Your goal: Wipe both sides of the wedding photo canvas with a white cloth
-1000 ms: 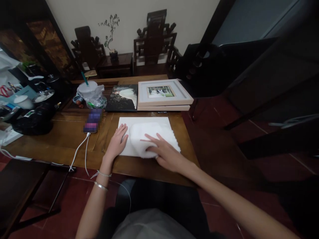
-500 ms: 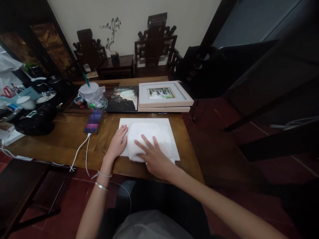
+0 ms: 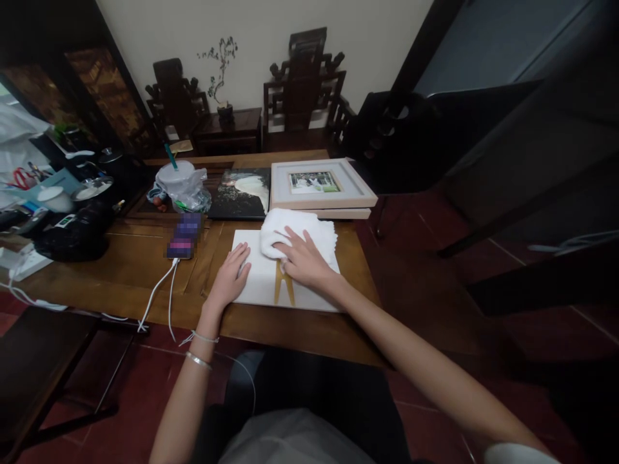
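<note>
On the far left of the wooden table (image 3: 120, 258): clutter, with a black bag (image 3: 70, 235) and white bowls (image 3: 55, 196) beside it. Next over, a lidded cup with a green straw (image 3: 175, 173) standing in a clear plastic bag. Phone (image 3: 184, 235) lies flat near it, screen blurred, white cable (image 3: 159, 293) running off the near edge. Left hand (image 3: 231, 278) rests flat on the left edge of the white board (image 3: 256, 283), fingers spread, gripping nothing; two bracelets on the wrist. Board lies flat near the table's front edge, with a gold wedge-shaped mark (image 3: 284, 288) at its middle. Right hand (image 3: 302, 261) presses palm-down on the white cloth (image 3: 294, 229), fingers spread over it, no pinch. Cloth is bunched at the board's far edge, touching the stacked picture frames (image 3: 319, 187) behind. Dark print (image 3: 240, 192) lies just left of the frames. Carved chairs (image 3: 302, 84) and a small plant (image 3: 223, 106) stand against the back wall.
</note>
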The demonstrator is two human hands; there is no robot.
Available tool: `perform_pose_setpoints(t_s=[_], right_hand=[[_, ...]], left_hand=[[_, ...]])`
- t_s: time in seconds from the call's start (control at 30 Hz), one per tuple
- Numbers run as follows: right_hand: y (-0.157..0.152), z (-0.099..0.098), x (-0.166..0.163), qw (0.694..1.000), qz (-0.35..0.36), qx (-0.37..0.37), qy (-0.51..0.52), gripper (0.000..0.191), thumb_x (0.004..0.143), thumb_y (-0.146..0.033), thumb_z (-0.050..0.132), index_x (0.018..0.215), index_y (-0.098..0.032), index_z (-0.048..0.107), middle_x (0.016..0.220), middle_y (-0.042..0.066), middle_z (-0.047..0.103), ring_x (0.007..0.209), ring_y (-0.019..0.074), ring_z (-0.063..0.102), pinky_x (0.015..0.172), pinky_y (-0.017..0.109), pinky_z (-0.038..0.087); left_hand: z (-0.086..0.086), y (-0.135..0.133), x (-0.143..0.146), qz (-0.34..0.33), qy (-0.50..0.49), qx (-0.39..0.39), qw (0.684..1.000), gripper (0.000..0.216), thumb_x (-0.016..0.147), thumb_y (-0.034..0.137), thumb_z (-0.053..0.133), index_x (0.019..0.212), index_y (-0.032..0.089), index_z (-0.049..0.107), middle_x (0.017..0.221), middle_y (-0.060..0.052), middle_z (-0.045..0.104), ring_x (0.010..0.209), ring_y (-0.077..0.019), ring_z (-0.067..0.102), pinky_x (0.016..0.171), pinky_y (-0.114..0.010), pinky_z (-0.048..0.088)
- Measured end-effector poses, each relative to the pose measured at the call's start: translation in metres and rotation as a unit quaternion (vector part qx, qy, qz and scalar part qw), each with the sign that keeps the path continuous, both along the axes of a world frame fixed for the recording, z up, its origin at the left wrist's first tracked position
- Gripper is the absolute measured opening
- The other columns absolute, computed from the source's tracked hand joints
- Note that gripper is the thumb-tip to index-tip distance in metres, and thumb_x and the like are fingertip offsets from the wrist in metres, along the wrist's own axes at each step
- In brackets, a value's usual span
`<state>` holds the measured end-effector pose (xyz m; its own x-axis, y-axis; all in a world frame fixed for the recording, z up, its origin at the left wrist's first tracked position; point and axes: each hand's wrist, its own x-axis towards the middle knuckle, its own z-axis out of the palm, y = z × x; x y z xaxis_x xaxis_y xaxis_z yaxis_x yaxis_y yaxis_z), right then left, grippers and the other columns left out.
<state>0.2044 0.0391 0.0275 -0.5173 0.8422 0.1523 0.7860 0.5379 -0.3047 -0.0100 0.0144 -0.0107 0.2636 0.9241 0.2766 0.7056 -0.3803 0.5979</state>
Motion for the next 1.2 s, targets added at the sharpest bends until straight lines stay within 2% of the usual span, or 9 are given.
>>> perform_pose_setpoints(t_s=[0.17,0.4,0.5,0.63,0.83,0.9,1.0,1.1,1.2], right_hand=[[-0.030,-0.003,-0.021,0.999,0.030,0.029,-0.024,0.041,0.077,-0.013,0.048,0.115,-0.016,0.063,0.148,0.013,0.037,0.140,0.0392,0.016,0.106,0.069,0.010],[-0.107,0.004,0.006,0.986,0.162,-0.021,0.010,0.035,0.068,-0.010,0.050,0.096,-0.019,0.068,0.148,0.006,0.038,0.141,0.0338,0.014,0.111,0.065,0.007],[-0.094,0.009,0.020,0.984,0.171,-0.043,0.035,0.037,0.070,-0.009,0.047,0.100,-0.020,0.067,0.143,0.007,0.045,0.140,0.0262,0.025,0.114,0.057,0.014],[-0.044,0.009,0.021,0.994,0.100,-0.026,0.035,0.035,0.076,-0.012,0.045,0.103,-0.018,0.067,0.140,0.013,0.049,0.136,0.0226,0.034,0.115,0.048,0.018],[-0.010,0.004,-0.029,1.000,0.009,-0.006,-0.023,0.040,0.083,-0.021,0.044,0.118,-0.018,0.063,0.147,0.009,0.039,0.140,0.0347,0.019,0.108,0.066,0.010],[-0.021,0.001,-0.043,0.999,0.037,0.020,-0.022,0.037,0.081,-0.021,0.046,0.113,-0.018,0.066,0.149,0.008,0.036,0.140,0.0378,0.016,0.107,0.070,0.005],[-0.049,0.002,-0.049,0.987,0.155,0.028,-0.003,0.033,0.079,-0.021,0.049,0.104,-0.020,0.070,0.148,0.006,0.039,0.140,0.0363,0.018,0.108,0.068,0.004],[-0.073,0.013,-0.033,0.968,0.249,-0.024,0.013,0.030,0.077,-0.018,0.050,0.099,-0.022,0.071,0.143,0.003,0.045,0.140,0.0320,0.022,0.110,0.064,0.006],[-0.082,0.026,-0.007,0.965,0.247,-0.089,0.021,0.030,0.075,-0.014,0.050,0.096,-0.022,0.070,0.135,0.003,0.055,0.138,0.0251,0.030,0.114,0.055,0.011]], left_hand=[[0.000,0.000,0.000,0.000,-0.003,-0.002,1.000,0.043,0.094,0.028,0.036,0.135,0.018,0.047,0.146,-0.010,0.042,0.139,-0.0204,0.033,0.116,-0.046,0.023],[-0.001,0.001,-0.001,-0.016,0.015,-0.002,1.000,0.045,0.095,0.023,0.029,0.136,0.015,0.045,0.147,-0.011,0.040,0.140,-0.0191,0.029,0.117,-0.044,0.022],[-0.003,0.001,-0.001,-0.015,0.020,0.000,1.000,0.045,0.094,0.022,0.030,0.136,0.014,0.045,0.147,-0.012,0.040,0.140,-0.0197,0.030,0.117,-0.045,0.023],[-0.004,0.002,-0.001,-0.007,0.005,0.004,1.000,0.044,0.094,0.025,0.032,0.135,0.016,0.047,0.146,-0.010,0.041,0.139,-0.0198,0.032,0.116,-0.045,0.023],[0.008,-0.004,0.002,0.026,-0.072,0.002,0.997,0.048,0.097,0.035,0.027,0.139,0.017,0.041,0.146,-0.009,0.042,0.138,-0.0182,0.034,0.116,-0.039,0.025],[0.013,-0.008,0.002,0.033,-0.124,0.018,0.992,0.051,0.097,0.039,0.025,0.141,0.017,0.037,0.148,-0.008,0.040,0.138,-0.0177,0.034,0.117,-0.037,0.025],[0.017,-0.010,0.000,0.033,-0.194,0.035,0.980,0.054,0.098,0.042,0.017,0.142,0.018,0.035,0.150,-0.006,0.036,0.140,-0.0178,0.029,0.118,-0.037,0.021],[0.016,-0.010,0.000,0.052,-0.208,0.032,0.976,0.056,0.098,0.040,0.008,0.143,0.018,0.033,0.151,-0.005,0.035,0.141,-0.0167,0.027,0.119,-0.038,0.020],[0.012,-0.009,0.002,0.053,-0.148,0.012,0.987,0.053,0.098,0.040,0.016,0.141,0.016,0.037,0.150,-0.007,0.036,0.140,-0.0171,0.029,0.118,-0.038,0.022]])
